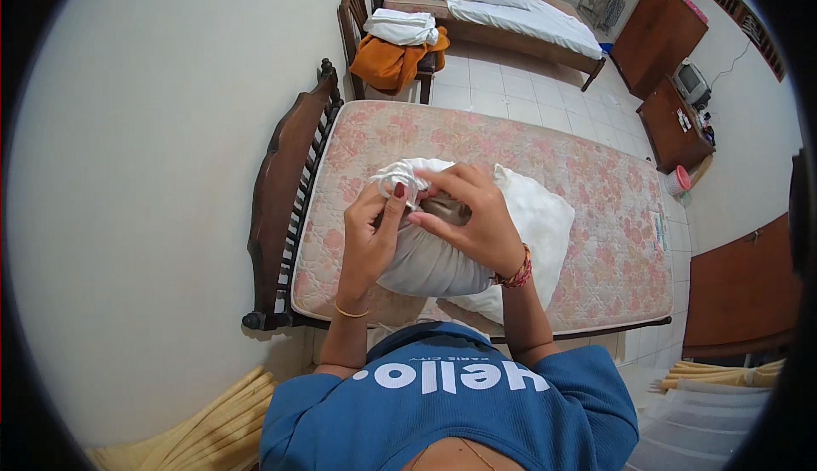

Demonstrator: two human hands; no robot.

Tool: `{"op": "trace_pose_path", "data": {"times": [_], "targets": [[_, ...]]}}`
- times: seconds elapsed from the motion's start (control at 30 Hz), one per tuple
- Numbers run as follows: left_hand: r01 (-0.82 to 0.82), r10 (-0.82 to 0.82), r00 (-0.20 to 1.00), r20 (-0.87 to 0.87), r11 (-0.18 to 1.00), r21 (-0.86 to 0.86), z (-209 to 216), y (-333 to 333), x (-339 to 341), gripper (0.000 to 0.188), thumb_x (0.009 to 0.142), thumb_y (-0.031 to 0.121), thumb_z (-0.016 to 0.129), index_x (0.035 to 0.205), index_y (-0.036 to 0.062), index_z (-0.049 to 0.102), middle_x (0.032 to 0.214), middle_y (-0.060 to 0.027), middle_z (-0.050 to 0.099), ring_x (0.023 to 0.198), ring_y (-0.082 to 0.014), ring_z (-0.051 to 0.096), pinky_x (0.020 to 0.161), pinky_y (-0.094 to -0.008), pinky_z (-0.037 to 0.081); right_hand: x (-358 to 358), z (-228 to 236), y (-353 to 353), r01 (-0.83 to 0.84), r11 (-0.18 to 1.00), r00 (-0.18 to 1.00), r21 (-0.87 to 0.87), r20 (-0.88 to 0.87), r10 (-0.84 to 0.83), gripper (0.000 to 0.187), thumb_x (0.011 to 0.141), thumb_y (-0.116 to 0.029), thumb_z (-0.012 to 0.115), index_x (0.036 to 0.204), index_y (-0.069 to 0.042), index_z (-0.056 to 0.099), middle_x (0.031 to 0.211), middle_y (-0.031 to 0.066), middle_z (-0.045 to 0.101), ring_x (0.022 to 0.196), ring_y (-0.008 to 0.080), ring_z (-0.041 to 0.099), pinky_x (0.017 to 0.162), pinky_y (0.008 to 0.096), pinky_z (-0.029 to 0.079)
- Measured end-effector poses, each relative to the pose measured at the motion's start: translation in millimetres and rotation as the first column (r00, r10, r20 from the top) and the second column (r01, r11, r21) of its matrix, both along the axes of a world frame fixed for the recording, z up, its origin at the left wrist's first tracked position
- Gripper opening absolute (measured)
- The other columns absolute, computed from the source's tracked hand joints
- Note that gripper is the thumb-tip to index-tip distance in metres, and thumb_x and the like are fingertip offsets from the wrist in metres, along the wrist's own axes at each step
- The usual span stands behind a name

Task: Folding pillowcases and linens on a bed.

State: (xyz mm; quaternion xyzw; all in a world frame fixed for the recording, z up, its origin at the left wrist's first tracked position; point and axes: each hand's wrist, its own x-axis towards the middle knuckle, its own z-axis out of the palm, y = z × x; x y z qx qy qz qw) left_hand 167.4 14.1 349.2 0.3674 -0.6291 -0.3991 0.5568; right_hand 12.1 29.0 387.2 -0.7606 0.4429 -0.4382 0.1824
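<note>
A pillow in a white pillowcase (438,267) stands in front of me on the bare mattress, its gathered opening upward. A beige-brown patch of the pillow shows between my hands. White string (385,183) loops at the opening. My left hand (372,231) is closed, pinching the string between thumb and fingers. On the other side, my right hand (477,216) curves over the opening, its fingertips at the same string; the exact grip is partly hidden. Another white pillow (538,228) lies flat on the mattress, just right of the one I handle.
The pink floral mattress (596,182) rests on a bed with a dark wooden headboard (285,182) at left. Beyond it, a chair (351,24) carries folded white cloth (400,27) and an orange cloth (387,62). A second bed (511,37) stands farther back, cabinets (659,37) at right.
</note>
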Motion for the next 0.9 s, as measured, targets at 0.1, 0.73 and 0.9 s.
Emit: {"op": "trace_pose_path", "data": {"times": [0.1,0.73,0.9], "targets": [[-0.054,0.051,0.997,0.061,0.997,0.052,-2,2,2,0.023,0.09,0.015,0.048,0.086,-0.0043,0.061,0.072,-0.0076,0.054,0.065,-0.0104,0.046,0.057,-0.0238,0.036,3,-5,1,0.038,0.997,0.998,-0.072,0.05,-0.035,0.027,0.068,-0.017,0.071,0.091,-0.006,0.063,0.079,0.007,0.056,0.075,0.0221,0.05,0.071,0.0309,0.041],[0.111,-0.101,0.989,0.108,0.989,-0.1,6,-1,22,0.023,0.081,0.017,0.06,0.097,-0.0009,0.061,0.086,-0.0051,0.047,0.07,-0.0113,0.044,0.057,-0.022,0.035,3,-10,-2,-0.103,0.991,0.995,0.089,0.001,0.103,0.011,0.075,-0.017,0.059,0.079,-0.007,0.059,0.09,0.0073,0.045,0.087,0.0245,0.037,0.082,0.0358,0.028],[0.22,-0.2,0.964,0.177,0.97,-0.105,-4,-7,29,0.037,0.068,0.014,0.071,0.101,0.0007,0.06,0.093,-0.0059,0.048,0.086,-0.0137,0.048,0.072,-0.0222,0.04,2,-14,-2,-0.078,0.989,0.997,0.128,0.0,0.079,0.02,0.077,-0.024,0.056,0.074,-0.005,0.054,0.09,0.0092,0.045,0.087,0.0253,0.037,0.082,0.0363,0.028]]}}
